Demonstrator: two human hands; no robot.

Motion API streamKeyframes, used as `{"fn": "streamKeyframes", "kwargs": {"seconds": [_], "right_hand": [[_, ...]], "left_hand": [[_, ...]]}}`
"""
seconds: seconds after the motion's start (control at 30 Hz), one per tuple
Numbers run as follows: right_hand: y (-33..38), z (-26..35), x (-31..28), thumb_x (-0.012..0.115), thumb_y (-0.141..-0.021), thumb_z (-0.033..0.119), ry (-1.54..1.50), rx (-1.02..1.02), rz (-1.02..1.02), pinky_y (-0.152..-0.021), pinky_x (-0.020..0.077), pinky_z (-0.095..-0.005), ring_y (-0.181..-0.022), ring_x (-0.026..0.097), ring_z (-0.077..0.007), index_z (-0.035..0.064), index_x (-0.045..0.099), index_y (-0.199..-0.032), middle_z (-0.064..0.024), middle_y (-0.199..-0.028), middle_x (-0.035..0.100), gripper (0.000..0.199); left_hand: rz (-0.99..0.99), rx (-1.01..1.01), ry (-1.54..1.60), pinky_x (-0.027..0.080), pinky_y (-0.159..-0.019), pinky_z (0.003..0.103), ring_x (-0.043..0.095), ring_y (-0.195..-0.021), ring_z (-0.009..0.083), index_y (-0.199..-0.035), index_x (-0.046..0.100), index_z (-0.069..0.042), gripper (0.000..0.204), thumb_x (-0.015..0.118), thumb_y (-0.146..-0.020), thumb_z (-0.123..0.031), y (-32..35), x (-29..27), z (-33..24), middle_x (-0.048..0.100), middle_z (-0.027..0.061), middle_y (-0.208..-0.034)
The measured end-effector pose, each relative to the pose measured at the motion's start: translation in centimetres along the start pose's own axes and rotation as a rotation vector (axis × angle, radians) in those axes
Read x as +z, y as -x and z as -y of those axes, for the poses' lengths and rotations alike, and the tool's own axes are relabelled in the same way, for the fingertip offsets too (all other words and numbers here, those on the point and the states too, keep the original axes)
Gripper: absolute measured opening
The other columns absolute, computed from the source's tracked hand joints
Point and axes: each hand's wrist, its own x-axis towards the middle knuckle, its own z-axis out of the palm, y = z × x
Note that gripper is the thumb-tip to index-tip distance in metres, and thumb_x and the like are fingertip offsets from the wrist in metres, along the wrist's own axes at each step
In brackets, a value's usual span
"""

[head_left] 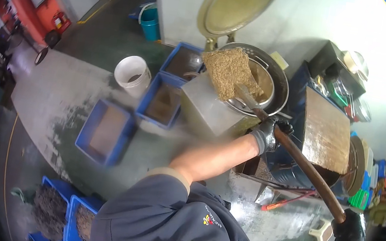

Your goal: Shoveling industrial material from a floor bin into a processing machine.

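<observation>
Both my hands wear dark gloves and grip a shovel with a long wooden handle [312,175]. My left hand [268,136] is closed round the handle's lower part, near the blade. Farther back, at the right, my right hand [350,232] is wrapped round the upper part. The shovel's blade is heaped with coarse, golden-brown loose material [230,71] that hides most of it. This load is over the near left rim of a round metal machine drum [283,91], partly covering the drum's opening. A round yellowish lid [237,7] stands raised behind it.
Blue bins [107,132] and a white bucket [133,75] stand on the floor to the left. A teal bucket [150,23] is near the wall. A blue barrel [290,135] with a board [326,130] stands at right. A small stool [321,232] is close to my right hand.
</observation>
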Motion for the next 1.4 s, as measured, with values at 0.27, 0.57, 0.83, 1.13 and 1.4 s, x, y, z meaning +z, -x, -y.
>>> {"fn": "streamKeyframes", "kwargs": {"seconds": [0.27,0.57,0.83,1.13,1.4], "right_hand": [[-0.4,10.9,-0.7,0.068,-0.065,0.017,0.072,-0.168,-0.046,-0.059,0.0465,-0.0441,-0.066,0.059,-0.0399,0.0015,0.062,-0.071,-0.021,-0.067,0.06,0.018],[-4.5,29.9,9.3,0.066,-0.071,0.021,0.14,-0.555,0.103,-0.057,0.0464,-0.043,-0.061,0.06,-0.0359,0.0081,0.062,-0.074,-0.0161,-0.061,0.059,0.014],[-7.4,46.0,33.3,0.06,-0.078,0.036,-0.024,-0.347,0.947,-0.065,0.0506,-0.0442,-0.069,0.064,-0.0348,0.0109,0.065,-0.09,-0.0148,-0.071,0.065,0.028],[-5.1,59.2,68.0,0.059,-0.074,0.025,-0.305,-0.51,1.155,-0.066,0.0509,-0.0433,-0.072,0.065,-0.0325,0.0093,0.066,-0.093,-0.0179,-0.08,0.067,0.026],[-1.7,56.2,62.3,0.056,-0.08,0.022,-0.347,-0.522,0.566,-0.059,0.0475,-0.0442,-0.066,0.062,-0.0298,0.012,0.061,-0.081,-0.0114,-0.068,0.062,0.011]], "left_hand": [[0.152,0.188,0.139,0.052,-0.08,0.043,0.061,-0.078,0.0292,-0.094,0.059,-0.003,0.03,0.044,-0.093,-0.029,12.2,-4.4,-8.8,0.063,0.0127,-0.084],[0.128,0.636,-0.165,0.05,-0.086,0.046,0.058,-0.083,0.0291,-0.1,0.053,-0.002,0.023,0.051,-0.089,-0.023,32.5,-18.5,-24.2,0.06,0.0134,-0.09],[-0.664,0.661,0.268,0.052,-0.07,0.05,0.058,-0.072,0.0326,-0.093,0.05,-0.004,0.019,0.051,-0.087,-0.022,45.0,-42.9,-34.2,0.058,0.0145,-0.081],[-0.795,0.66,-0.634,0.048,-0.07,0.041,0.057,-0.072,0.0241,-0.088,0.056,-0.018,0.016,0.047,-0.088,-0.031,50.9,-83.0,-41.0,0.057,0.0052,-0.076],[-0.289,0.216,0.032,0.048,-0.081,0.037,0.064,-0.089,0.0194,-0.097,0.064,-0.019,0.024,0.054,-0.081,-0.034,57.7,-72.3,-41.4,0.068,0.0056,-0.09]]}}
